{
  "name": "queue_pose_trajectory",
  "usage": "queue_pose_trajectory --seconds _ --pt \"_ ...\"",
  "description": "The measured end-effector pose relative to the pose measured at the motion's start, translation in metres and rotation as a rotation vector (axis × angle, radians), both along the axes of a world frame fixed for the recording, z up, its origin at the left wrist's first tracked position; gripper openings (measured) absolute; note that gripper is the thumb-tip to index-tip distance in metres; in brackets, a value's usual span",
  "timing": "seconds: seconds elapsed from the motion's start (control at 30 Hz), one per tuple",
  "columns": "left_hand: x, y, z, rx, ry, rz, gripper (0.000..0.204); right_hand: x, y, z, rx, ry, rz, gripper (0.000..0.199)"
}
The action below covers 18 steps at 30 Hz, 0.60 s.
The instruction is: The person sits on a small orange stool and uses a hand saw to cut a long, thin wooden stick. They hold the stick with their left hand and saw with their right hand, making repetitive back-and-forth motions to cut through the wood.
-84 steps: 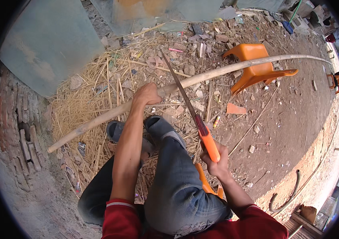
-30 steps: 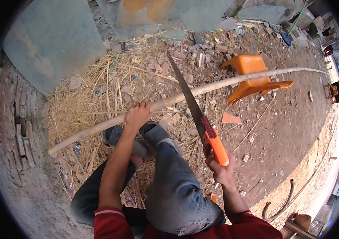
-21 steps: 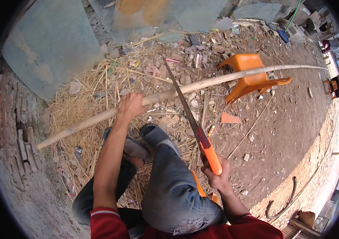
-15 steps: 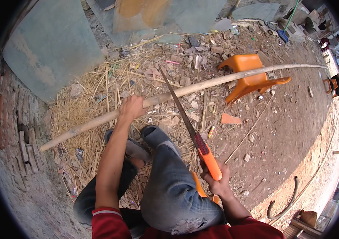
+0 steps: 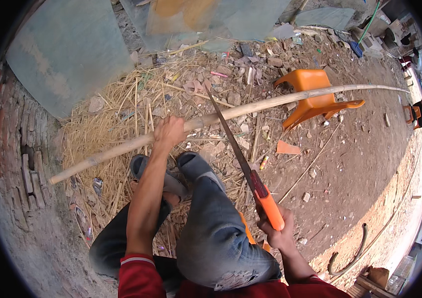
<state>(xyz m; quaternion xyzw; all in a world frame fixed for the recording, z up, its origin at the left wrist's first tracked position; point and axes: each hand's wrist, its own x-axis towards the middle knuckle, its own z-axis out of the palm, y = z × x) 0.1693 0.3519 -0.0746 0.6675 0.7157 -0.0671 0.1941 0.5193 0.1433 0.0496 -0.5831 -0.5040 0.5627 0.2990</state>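
straw-littered dirt ground (image 5: 350, 198) lay below. left hand (image 5: 168, 133) gripped a long bamboo pole (image 5: 250, 109). right hand (image 5: 276, 232) clenched an orange-handled saw (image 5: 243, 164) whose blade crossed the pole.

Saw handle (image 5: 272, 212) end hidden inside right hand (image 5: 279, 233), pole (image 5: 250, 109) covered under left hand (image 5: 169, 131)

Red sleeves with white cuff stripe, blue jeans torn at knee, grey sandals.
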Motion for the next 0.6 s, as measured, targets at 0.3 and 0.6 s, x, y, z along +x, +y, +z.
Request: queue_pose_trajectory --seconds 0.3,0.6 --pt "-0.003 -0.011 -0.007 -0.059 0.028 0.008 0.033 -0.051 0.04 -0.015 0.042 -0.04 0.013 0.015" --pt "0.027 -0.02 0.002 -0.041 -0.034 -0.029 0.036 -0.086 0.114 -0.049 0.181 -0.12 -0.083 0.008"
